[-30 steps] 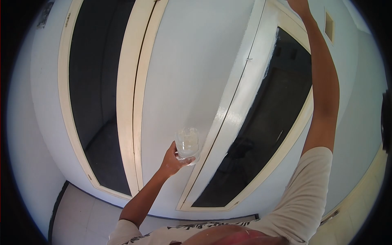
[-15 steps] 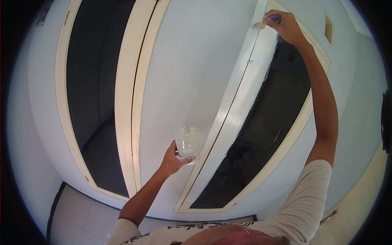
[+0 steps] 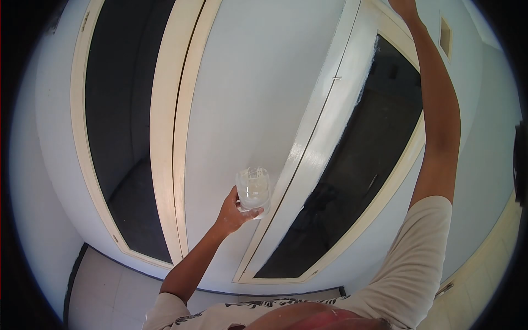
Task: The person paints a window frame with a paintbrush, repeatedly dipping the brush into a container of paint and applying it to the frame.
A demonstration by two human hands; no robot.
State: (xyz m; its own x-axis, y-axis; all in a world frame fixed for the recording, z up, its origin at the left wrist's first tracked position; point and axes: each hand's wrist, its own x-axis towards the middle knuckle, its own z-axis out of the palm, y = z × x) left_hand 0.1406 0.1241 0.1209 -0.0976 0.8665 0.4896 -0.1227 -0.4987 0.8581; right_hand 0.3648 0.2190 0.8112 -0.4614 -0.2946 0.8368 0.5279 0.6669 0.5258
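Observation:
A clear plastic container [image 3: 254,188] with whitish stuff inside is held upright in my left hand [image 3: 234,213], its fingers and thumb around the lower part. My right arm is raised high, and only the wrist and back part of my right hand [image 3: 404,6] show at the top edge. Its fingers, and anything in them, are out of the frame. Near that hand is the top of a window frame with white paint [image 3: 313,148] along its left side and ragged white edges on the dark glass [image 3: 352,165].
To the left stands another cream frame [image 3: 165,110] with dark glass [image 3: 118,132]. A grey-white wall [image 3: 242,99] lies between the two frames. Grey floor tiles [image 3: 110,286] show at the lower left, and a small opening [image 3: 445,37] is at the upper right.
Half a second ago my right hand was in view with a brush at the frame's upper part; it has since moved up, mostly out of view. My left hand keeps its hold on the container.

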